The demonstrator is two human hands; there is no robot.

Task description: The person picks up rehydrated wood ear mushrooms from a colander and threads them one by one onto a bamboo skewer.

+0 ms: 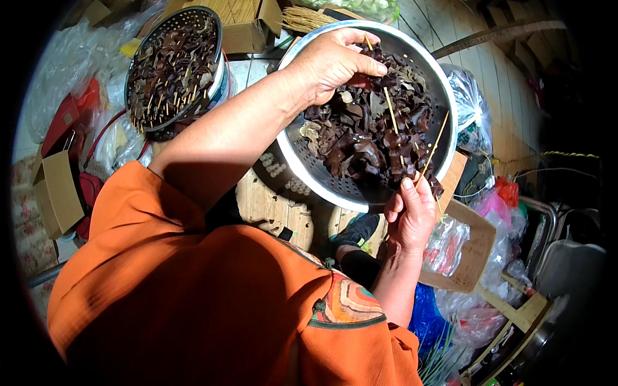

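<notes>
A perforated metal colander (451, 140) holds a heap of dark wood ear fungus (362, 144), with several bamboo skewers among the pieces. My left hand (340, 62) is over the heap's upper edge, its thumb and fingers closed on dark fungus, with a skewer tip showing between them. At the colander's lower right rim, my right hand (413, 207) pinches a thin bamboo skewer (433, 147) between thumb and finger; it slants up across the bowl. Dark fungus lies against those fingertips. Whether that piece is on the held skewer, I cannot tell.
Upper left, a second perforated tray (219, 46) bears many skewered fungus pieces, on top of a bucket (224, 79). Cardboard boxes (246, 36) stand behind it. An open cardboard box (475, 255) with clear plastic lies lower right, near plastic bags (483, 318). A stool (275, 212) is below the colander.
</notes>
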